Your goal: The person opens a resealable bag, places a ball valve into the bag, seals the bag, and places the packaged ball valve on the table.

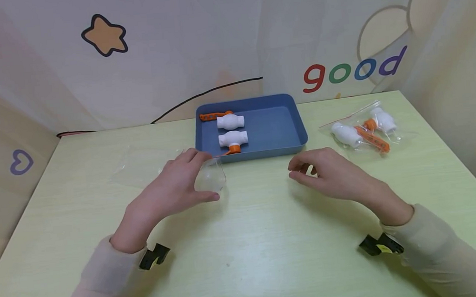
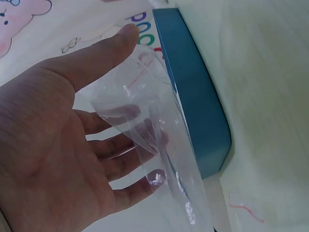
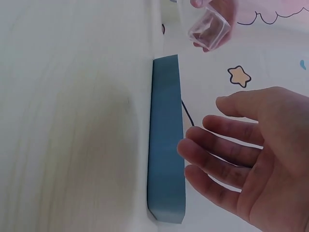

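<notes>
A clear plastic bag (image 2: 159, 130) hangs at the fingers of my left hand (image 1: 173, 184), in front of the blue tray (image 1: 280, 153). The thumb stands well apart from those fingers, which show through the film in the left wrist view. Loosely bent and holding nothing, my right hand (image 1: 328, 174) is off the tray's near right corner. Inside the tray, on its left side, lie two white valves with orange handles, the far valve (image 1: 230, 121) and the near valve (image 1: 233, 138). My left hand hides part of the near valve's handle.
To the right of the tray, a clear bag (image 1: 355, 116) contains white valves (image 1: 346, 134) and an orange handle (image 1: 372, 139). Flat on the table (image 1: 247, 259) at the left lies more clear film (image 1: 138, 165). A printed curtain (image 1: 196, 44) borders the table's back and sides.
</notes>
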Tool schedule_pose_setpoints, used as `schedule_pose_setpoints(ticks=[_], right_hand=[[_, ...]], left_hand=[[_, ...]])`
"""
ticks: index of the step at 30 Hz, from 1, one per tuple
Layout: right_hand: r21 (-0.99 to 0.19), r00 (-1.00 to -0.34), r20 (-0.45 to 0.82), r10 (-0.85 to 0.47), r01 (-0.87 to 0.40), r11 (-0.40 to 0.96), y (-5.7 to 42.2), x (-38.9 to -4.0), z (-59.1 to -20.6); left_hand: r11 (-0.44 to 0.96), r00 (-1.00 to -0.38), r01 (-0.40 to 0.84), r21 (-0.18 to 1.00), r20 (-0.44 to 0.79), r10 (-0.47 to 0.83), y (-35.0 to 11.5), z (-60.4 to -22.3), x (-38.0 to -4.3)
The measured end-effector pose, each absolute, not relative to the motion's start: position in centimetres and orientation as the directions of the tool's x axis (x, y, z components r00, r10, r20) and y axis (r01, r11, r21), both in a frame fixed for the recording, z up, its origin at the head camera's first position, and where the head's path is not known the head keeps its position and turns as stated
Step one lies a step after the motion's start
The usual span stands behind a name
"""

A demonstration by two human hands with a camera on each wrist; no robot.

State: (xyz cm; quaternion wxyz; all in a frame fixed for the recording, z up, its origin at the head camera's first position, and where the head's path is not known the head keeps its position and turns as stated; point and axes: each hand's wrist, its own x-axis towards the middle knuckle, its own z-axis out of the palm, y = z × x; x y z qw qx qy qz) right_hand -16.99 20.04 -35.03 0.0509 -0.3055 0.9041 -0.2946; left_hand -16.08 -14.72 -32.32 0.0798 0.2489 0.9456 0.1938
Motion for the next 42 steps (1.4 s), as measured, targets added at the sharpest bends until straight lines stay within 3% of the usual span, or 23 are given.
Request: schedule_pose_setpoints(ticks=[19,42], right_hand=[[-0.673,-0.771,0.01,-0.636,-0.476,0.566,17.1,-16.0,-34.9],[-0.747,-0.781,0.08,-0.619,-0.458,0.481,15.6,-15.7,-35.3]], left_hand=[[0.762,-0.818,0.541,0.356,0.015,0.575,-9.7,-33.0,-14.4],[0.705,-0.773,0.619,0.348,0.106,0.626,-7.9,-33.2,-13.2]])
